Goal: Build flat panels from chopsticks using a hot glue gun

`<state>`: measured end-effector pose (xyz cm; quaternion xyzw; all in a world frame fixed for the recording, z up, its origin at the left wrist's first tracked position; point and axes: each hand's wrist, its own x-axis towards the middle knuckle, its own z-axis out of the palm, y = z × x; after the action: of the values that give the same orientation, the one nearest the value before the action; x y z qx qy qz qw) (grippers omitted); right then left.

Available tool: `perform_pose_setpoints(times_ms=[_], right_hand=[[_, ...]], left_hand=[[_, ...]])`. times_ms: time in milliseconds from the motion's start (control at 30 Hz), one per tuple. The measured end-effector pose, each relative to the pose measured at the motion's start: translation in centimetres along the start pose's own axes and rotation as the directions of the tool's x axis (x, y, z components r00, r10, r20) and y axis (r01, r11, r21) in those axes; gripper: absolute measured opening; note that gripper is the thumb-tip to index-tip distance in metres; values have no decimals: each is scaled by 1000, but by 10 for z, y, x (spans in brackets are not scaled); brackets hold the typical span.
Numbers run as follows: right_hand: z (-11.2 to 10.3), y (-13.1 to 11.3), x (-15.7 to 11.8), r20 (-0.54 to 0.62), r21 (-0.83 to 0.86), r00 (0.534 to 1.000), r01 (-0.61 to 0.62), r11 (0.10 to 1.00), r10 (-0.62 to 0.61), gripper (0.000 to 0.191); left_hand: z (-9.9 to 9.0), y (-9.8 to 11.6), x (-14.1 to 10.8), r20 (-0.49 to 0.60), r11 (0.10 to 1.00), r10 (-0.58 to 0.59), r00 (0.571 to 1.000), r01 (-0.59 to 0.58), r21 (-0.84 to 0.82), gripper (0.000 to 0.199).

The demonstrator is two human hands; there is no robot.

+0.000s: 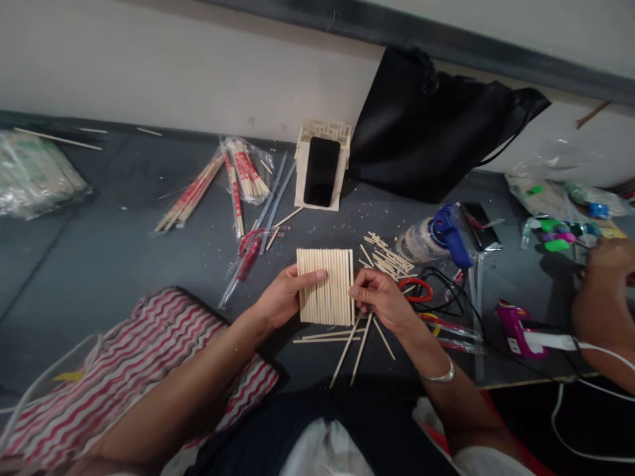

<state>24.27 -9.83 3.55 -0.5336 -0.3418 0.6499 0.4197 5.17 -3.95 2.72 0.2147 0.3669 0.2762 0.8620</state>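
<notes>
A square panel of pale wooden sticks [322, 301] laid side by side is held up above the table. My left hand [282, 294] grips its left edge, thumb across the front and fingers behind. At the right edge, my right hand [380, 296] pinches a single wooden stick [352, 264], paler than the others, with a thin dark line between it and the rest. Whether glue joins it cannot be seen. Below the panel lie several loose sticks [362, 354]. Short cut pieces [384, 258] are piled beyond my right hand, near the red-handled scissors [419, 289].
A phone [321, 172] leans on a small stick-built structure [325, 125]. Nearby are wrapped chopsticks [248, 168], a blue-topped bottle [426, 238], a black bag [426, 125], a magenta glue gun [520, 330] with cables, and striped cloth [149, 370]. Another person's arm [605, 304] rests at right.
</notes>
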Motion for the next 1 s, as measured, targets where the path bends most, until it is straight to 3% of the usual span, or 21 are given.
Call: perform_pose_setpoints(times_ms=[333,633,733,867,1000], right_hand=[[-5,1,3,-42,28,999,34,999,-33,42],[-3,-3,4,-23,181,1000,10,983,-6,39],[-7,-10,6,-91,224,995,64,972,-44,40],[-12,-11,8,-267,55,961,94,994,-76,42],[-11,-1,11,-313,-252,944,22,968,-103,37]], left_hand=[[-6,1,5,-55,999,-16,998,14,-33,32],[-2,7,4,-160,995,-52,986,38,-88,18],[-1,9,4,-189,994,-58,980,39,-102,15],[1,9,5,-216,995,-49,975,28,-100,10],[-1,8,7,-229,997,9,973,-27,-74,10]])
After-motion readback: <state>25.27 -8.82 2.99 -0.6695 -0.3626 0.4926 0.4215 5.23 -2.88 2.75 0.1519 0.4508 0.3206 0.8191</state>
